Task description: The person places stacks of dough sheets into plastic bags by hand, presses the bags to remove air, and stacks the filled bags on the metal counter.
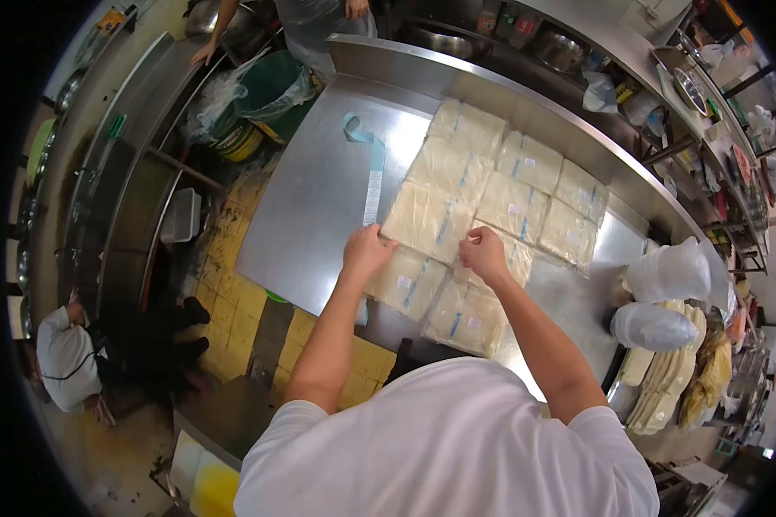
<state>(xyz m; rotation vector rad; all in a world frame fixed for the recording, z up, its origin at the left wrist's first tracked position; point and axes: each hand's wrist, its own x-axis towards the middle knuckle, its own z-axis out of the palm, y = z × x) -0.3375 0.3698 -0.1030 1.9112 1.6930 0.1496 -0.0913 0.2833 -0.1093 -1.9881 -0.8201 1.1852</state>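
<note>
Flat, square clear plastic packs of pale sheets [500, 202] cover much of the steel table, laid in rows and partly overlapping. Several show blue print and a small white label. My left hand [369, 252] pinches the near left corner of one pack [424, 217]. At that pack's near right corner, the fingers of my right hand [485, 252] are closed on its plastic edge. Two more packs, a left one [407, 283] and a right one [464, 317], lie nearer to me, below my hands. A strip of blue and white labels [373, 185] curls on the steel beyond my left hand.
The steel table [297, 207] has a raised back edge. White plastic-wrapped stacks [668, 271] stand at its right end. A lined green bin [272, 86] sits past the left corner. One person [69, 358] is at the left, another [319, 30] across the table.
</note>
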